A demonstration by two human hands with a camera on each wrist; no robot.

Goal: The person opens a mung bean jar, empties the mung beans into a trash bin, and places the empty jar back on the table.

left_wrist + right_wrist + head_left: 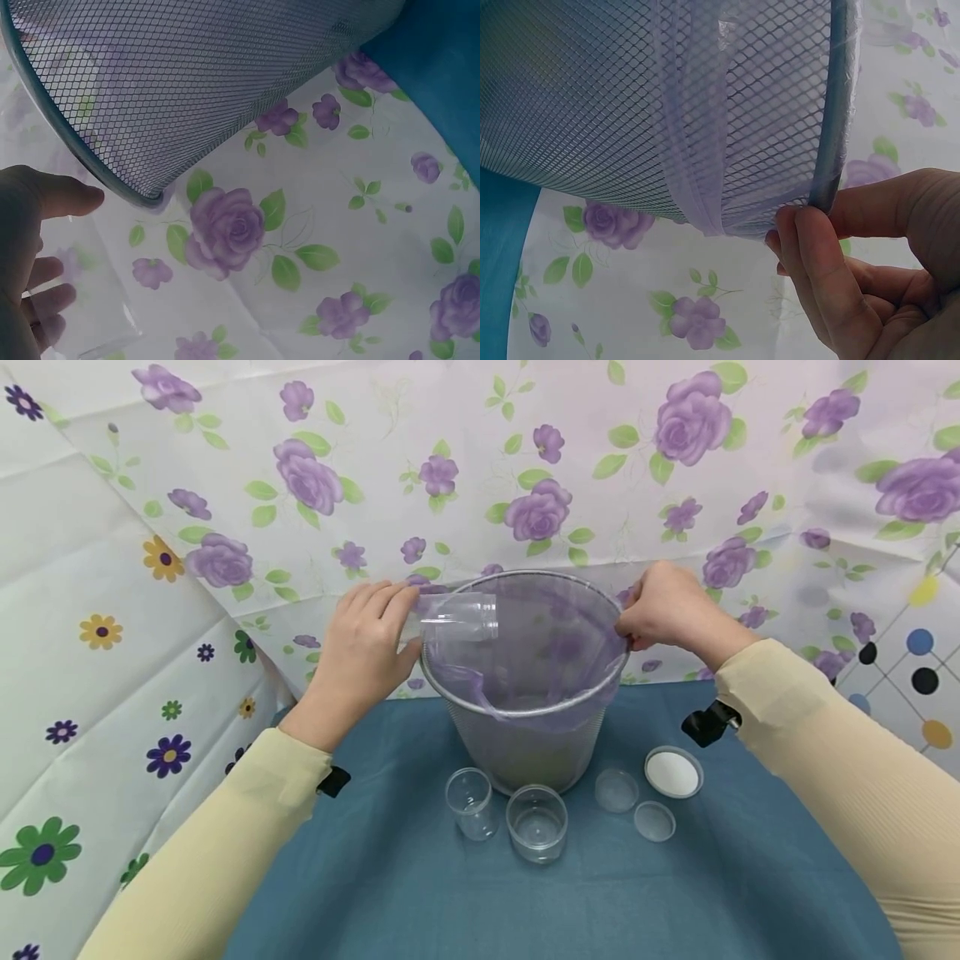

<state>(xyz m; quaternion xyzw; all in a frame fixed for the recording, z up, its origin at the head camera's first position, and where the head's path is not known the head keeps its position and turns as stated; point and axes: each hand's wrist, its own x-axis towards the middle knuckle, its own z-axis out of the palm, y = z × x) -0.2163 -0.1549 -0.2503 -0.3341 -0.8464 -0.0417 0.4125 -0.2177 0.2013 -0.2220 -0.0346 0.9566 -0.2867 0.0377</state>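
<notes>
A mesh wastebasket stands on the table, lined with a thin purple trash bag folded over its rim. My left hand holds a clear plastic jar lying sideways over the basket's left rim, its threaded mouth pointing right. The left wrist view shows that hand's thumb and fingers around the see-through jar, beside the rim. On the opposite side, my right hand pinches the rim with the bag over it. In the right wrist view, its thumb and fingertips meet at the rim's edge.
In front of the basket stand a tall clear jar and a wider clear jar. Two clear lids and a lid with a white disc lie to their right on the blue cloth. A flowered sheet hangs behind.
</notes>
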